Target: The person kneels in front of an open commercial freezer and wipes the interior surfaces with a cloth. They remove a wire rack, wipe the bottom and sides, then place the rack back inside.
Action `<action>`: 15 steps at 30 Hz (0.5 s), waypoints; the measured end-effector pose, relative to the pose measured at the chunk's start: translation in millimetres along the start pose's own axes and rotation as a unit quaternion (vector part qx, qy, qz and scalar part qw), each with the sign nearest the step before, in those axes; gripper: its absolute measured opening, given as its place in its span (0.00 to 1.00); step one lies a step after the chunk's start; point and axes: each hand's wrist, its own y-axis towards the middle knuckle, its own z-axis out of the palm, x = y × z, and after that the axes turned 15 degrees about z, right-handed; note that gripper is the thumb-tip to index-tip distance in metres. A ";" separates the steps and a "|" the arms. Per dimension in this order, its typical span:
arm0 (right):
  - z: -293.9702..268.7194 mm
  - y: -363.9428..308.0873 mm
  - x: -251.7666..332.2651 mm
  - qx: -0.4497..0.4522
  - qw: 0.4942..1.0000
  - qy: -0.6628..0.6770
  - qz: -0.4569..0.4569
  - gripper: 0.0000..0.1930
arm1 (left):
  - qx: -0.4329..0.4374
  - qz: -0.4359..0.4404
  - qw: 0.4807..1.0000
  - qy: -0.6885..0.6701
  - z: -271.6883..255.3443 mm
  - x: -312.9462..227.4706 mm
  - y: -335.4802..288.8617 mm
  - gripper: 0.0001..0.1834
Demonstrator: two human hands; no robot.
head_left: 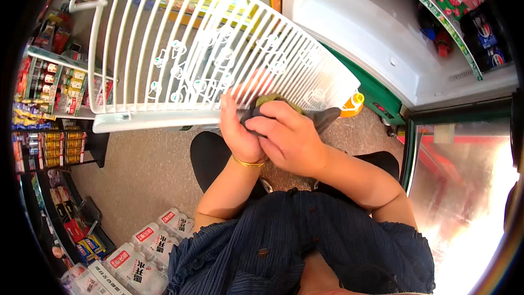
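A dark grey cloth (323,121) with an olive patch is bunched between my two hands, in front of my knees. My right hand (292,137) curls its fingers over the cloth from the right. Against its other side is my left hand (240,135), thumb pointing up; its remaining fingers are partly hidden. A white wire shelf rack (180,49) stands tilted just beyond my hands, its solid white front edge (147,120) running to the left of my left hand. Whether my hands touch the rack, I cannot tell. White foam-like spots dot its bars.
On the right, a white-lined fridge (360,27) stands with its glass door (458,180) swung out. Drinks sit on its upper shelf. An orange plastic item (352,105) is near the rack's right end. Stocked shelves (52,87) line the left; wrapped bottle packs (136,265) sit at lower left.
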 end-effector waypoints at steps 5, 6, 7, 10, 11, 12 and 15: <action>-31.4 -1.7 -27.6 -0.055 0.993 -0.085 0.055 0.14 | 0.005 0.049 0.998 -0.045 -17.4 -1.3 2.0 0.32; -41.3 -7.5 -42.5 -0.072 0.986 -0.103 0.109 0.12 | 0.005 0.053 0.996 -0.077 -20.2 -3.9 4.4 0.32; -50.7 -14.4 -58.8 -0.080 0.978 -0.106 0.160 0.10 | 0.005 0.057 0.993 -0.106 -22.0 -6.8 6.2 0.32; -67.8 -35.8 -58.7 -0.087 0.926 -0.045 0.364 0.09 | 0.004 0.067 0.994 -0.088 -23.4 -15.4 11.2 0.31; -70.7 -37.5 -49.9 -0.089 0.894 0.006 0.439 0.08 | 0.009 0.068 0.994 -0.087 -23.3 -15.9 11.9 0.31; -69.0 -34.8 -45.6 -0.099 0.899 0.051 0.423 0.09 | 0.009 0.068 0.995 -0.079 -22.9 -15.6 12.3 0.30; -46.2 -10.7 -28.4 -0.143 0.909 0.145 0.362 0.10 | 0.001 0.067 0.995 -0.078 -16.9 -8.0 10.0 0.30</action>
